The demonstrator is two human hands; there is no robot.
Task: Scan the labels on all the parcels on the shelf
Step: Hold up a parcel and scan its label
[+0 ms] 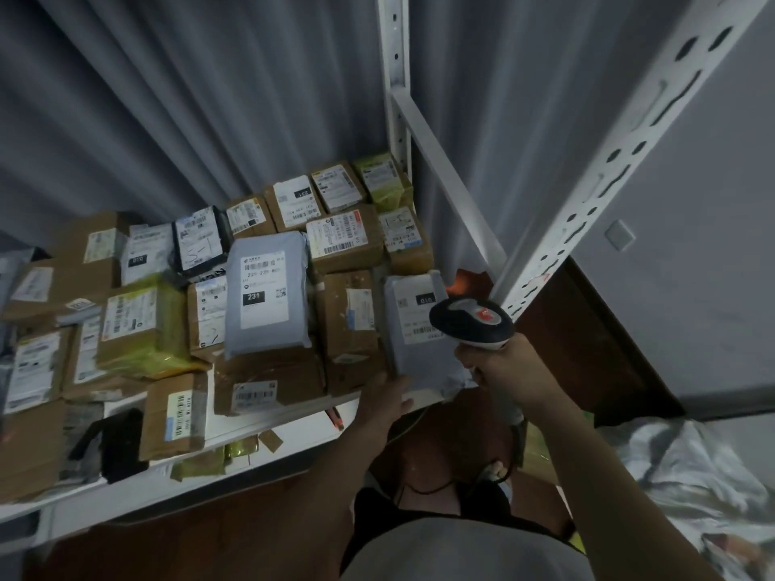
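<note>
Several parcels, brown boxes and grey bags with white labels, cover the white shelf (289, 434). At the shelf's right front corner lies a grey bag parcel (413, 350) with a label marked 010. My left hand (388, 398) holds its near edge, thumb on top. My right hand (503, 366) grips a black and white barcode scanner (472, 322) just above that parcel's label, head pointing left and away. An orange glow lights the spot behind the parcel. A larger grey bag (266, 297) marked 231 lies on boxes in the middle.
A white perforated shelf upright (620, 178) rises at the right, a thinner one (396, 77) at the back, with a diagonal brace between. Grey curtain hangs behind. Crumpled grey bags (687, 488) lie on the floor at the right. A black item (119, 442) lies near the shelf's front left.
</note>
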